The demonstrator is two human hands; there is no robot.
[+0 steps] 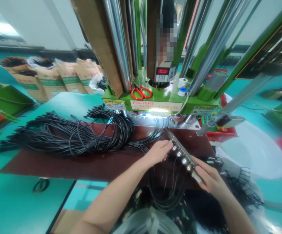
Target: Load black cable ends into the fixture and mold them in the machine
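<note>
Head view shows the person's two hands at the near right part of a dark red mat (58, 164) that covers the desk (14, 201). Between them runs a long metal bar (182, 156), slanting from the machine's foot down toward the near right corner. The right hand (210, 178) is closed around the bar's near end, probably to keep it steady. The left hand (159, 151) rests against the bar's far half, its fingers (168, 145) pinched at one of the small metal fittings set along it; whether a wire end sits between the fingertips cannot be made out. Thin black wires (166, 191) hang from the bar in loops over the desk's near edge, which likely keeps them out of the way of the fingers.

A large bundle of black cables (65, 136) lies spread across the mat's left half, well within reach of the left hand. A green machine (160, 97) with shiny steel columns stands at the far edge, and red-handled scissors (141, 93) lie on its base. Brown paper sacks (50, 79) stand beyond the far left corner, and a white basin (255, 149) sits off the right edge, with more black wire ends just beside it.
</note>
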